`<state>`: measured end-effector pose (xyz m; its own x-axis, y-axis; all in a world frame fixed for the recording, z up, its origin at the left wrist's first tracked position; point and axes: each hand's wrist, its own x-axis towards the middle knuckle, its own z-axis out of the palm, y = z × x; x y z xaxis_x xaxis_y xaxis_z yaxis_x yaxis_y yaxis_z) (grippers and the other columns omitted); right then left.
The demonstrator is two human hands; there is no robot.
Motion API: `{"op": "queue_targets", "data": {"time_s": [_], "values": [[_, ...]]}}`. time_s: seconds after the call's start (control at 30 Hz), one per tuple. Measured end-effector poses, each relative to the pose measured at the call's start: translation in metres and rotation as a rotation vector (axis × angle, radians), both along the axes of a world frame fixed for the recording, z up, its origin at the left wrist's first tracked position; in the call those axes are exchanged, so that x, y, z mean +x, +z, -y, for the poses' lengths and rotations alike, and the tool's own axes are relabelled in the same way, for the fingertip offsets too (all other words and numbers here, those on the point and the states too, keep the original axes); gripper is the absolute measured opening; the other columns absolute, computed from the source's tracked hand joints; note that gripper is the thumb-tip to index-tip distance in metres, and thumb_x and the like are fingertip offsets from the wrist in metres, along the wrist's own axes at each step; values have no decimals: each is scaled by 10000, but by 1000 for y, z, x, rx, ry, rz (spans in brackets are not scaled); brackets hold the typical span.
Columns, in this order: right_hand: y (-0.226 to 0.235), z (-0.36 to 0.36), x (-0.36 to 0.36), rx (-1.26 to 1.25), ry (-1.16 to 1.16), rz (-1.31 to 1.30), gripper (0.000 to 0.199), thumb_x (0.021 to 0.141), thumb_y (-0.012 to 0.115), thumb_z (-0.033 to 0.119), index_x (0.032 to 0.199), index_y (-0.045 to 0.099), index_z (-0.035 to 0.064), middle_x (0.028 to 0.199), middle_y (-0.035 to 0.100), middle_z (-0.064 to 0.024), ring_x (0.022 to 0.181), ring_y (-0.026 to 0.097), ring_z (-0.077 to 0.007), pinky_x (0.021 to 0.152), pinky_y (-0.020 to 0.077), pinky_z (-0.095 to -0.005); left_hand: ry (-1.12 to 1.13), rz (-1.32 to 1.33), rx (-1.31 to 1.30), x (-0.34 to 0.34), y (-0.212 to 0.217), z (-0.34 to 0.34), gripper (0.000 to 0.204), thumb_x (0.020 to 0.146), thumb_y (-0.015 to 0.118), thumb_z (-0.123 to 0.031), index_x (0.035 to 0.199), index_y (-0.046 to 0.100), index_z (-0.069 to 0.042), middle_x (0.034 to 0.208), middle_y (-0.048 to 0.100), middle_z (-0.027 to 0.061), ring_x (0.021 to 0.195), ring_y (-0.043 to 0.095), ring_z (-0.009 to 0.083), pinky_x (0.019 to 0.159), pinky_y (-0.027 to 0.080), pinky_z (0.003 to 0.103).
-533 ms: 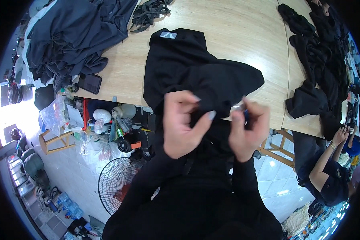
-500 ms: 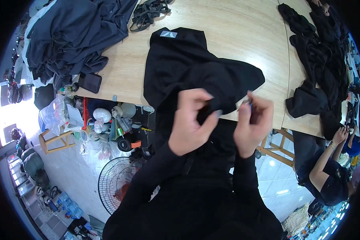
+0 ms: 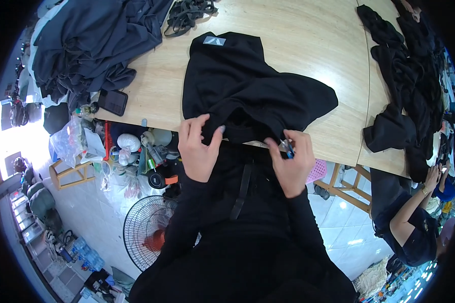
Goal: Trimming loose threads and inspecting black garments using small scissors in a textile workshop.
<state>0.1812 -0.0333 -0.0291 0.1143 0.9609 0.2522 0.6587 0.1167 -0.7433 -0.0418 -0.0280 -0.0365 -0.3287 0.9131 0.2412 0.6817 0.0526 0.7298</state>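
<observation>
Where the black garment (image 3: 247, 91) lies crumpled over the bench's (image 3: 308, 45) near edge, left hand (image 3: 197, 149) grips its hem; right hand (image 3: 293, 161) pinches a small blue tool (image 3: 288, 149). Dark cloth heaps (image 3: 86, 45) occupy the far-left corner.

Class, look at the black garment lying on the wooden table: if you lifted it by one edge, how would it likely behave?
The black garment would probably hang limp, since it already lies in soft folds. It likely weighs little for its spread, as its edge bunches loosely under the left hand. It seems unlikely to roll or break.
</observation>
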Motion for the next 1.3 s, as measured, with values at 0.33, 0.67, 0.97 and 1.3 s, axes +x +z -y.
{"op": "queue_targets", "data": {"time_s": [0.33, 0.67, 0.97, 1.3], "values": [[-3, -13, 50, -429, -168, -1173, 199, 1051, 650, 13, 1238, 716, 21, 1043, 743, -33, 759, 629, -94, 581, 458, -243, -48, 1654, -228, -8, -13, 0, 338, 1146, 567, -193, 1393, 629, 29, 1208, 773, 102, 1052, 747, 205, 969, 608, 381], [39, -8, 85, -378, -45, -1561, 282, 1048, 637, 73, 1305, 623, -43, 942, 774, -123, 826, 807, -216, 753, 659, -309, -133, 1929, -232, -38, 11, 0, 395, 1151, 529, -326, 810, 504, -128, 786, 616, 59, 804, 664, 216, 818, 566, 400], [67, -5, 75, -306, -115, -1386, 330, 1044, 600, 11, 1362, 551, -58, 785, 690, -47, 668, 740, -145, 647, 610, -261, -125, 1817, -124, -31, 38, 1, 482, 1183, 512, -326, 737, 415, -171, 644, 396, -37, 596, 515, 115, 608, 440, 315], [35, 3, 113, -413, 65, -1816, 404, 1045, 630, 92, 1426, 608, -40, 1047, 797, -167, 636, 704, -167, 483, 446, -198, -296, 2034, -221, -40, 31, -3, 391, 1133, 561, -415, 1055, 621, -36, 1079, 661, 88, 1100, 645, 226, 1012, 494, 380]]}}
